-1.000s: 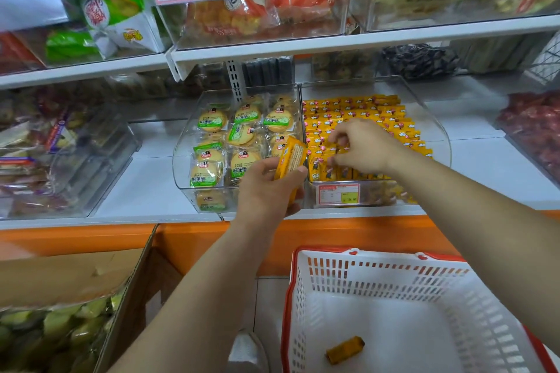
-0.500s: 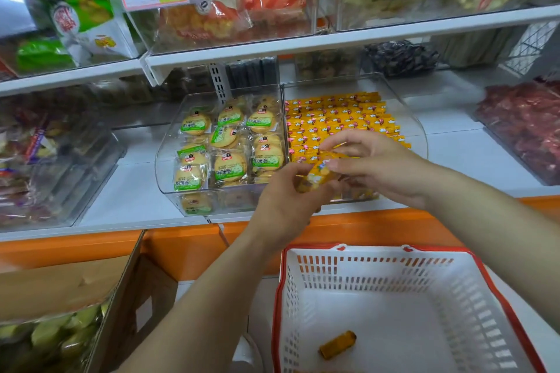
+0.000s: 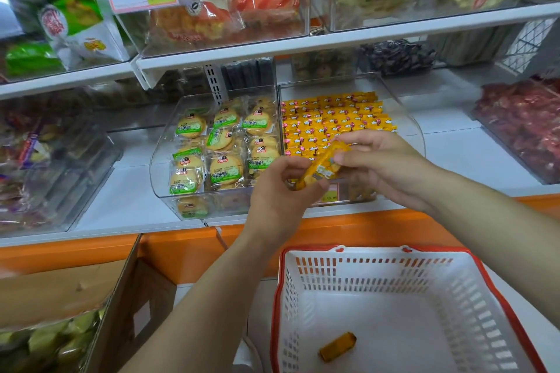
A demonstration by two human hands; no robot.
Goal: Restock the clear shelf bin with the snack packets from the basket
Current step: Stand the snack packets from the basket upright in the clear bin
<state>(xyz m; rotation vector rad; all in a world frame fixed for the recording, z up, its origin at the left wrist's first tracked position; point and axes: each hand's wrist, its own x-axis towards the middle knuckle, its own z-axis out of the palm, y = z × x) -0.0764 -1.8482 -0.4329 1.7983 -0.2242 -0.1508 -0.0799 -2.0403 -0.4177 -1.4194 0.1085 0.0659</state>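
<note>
Since a second ago the right hand [image 3: 382, 167] has come out of the bin [image 3: 419, 136] to meet the left hand [image 3: 281, 192] at the bin's front. Fingers of both hands pinch one yellow packet [image 3: 325, 165], tilted toward 1 o'clock. At 6 o'clock a loose packet [image 3: 337, 346] lies in the basket [image 3: 454, 281].

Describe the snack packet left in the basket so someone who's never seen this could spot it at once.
Look at the white basket with the red rim at bottom right. On its floor, toward the near left, lies one small orange-yellow packet. It lies alone there; its lookalikes fill the clear bin above.
</note>
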